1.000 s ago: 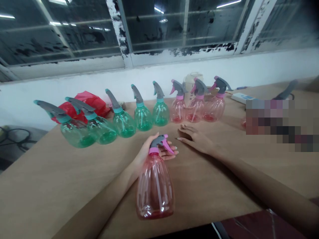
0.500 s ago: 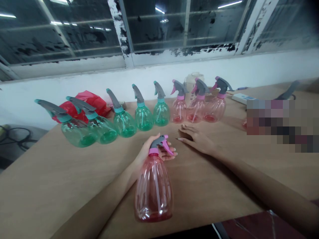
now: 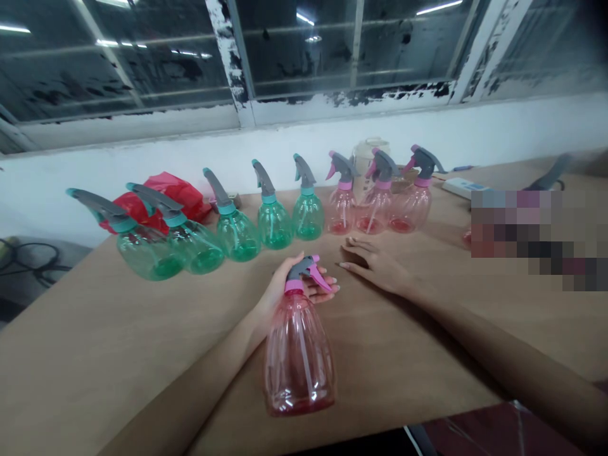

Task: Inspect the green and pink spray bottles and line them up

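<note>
Left hand (image 3: pixel 281 282) grips pink bottle (image 3: pixel 300 361) by gray top (image 3: pixel 297 271), in front of rightmost green bottle (image 3: pixel 308 218) | right hand (image 3: pixel 377 263) loose, empty, front-right of that | hold snug: bottom may be off the table (image 3: pixel 76 354)

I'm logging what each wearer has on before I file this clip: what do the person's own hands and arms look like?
The left hand and right hand are both ungloved. The left forearm and right forearm are bare, with no sleeve in view. No watch, bracelet or ring shows.
</note>
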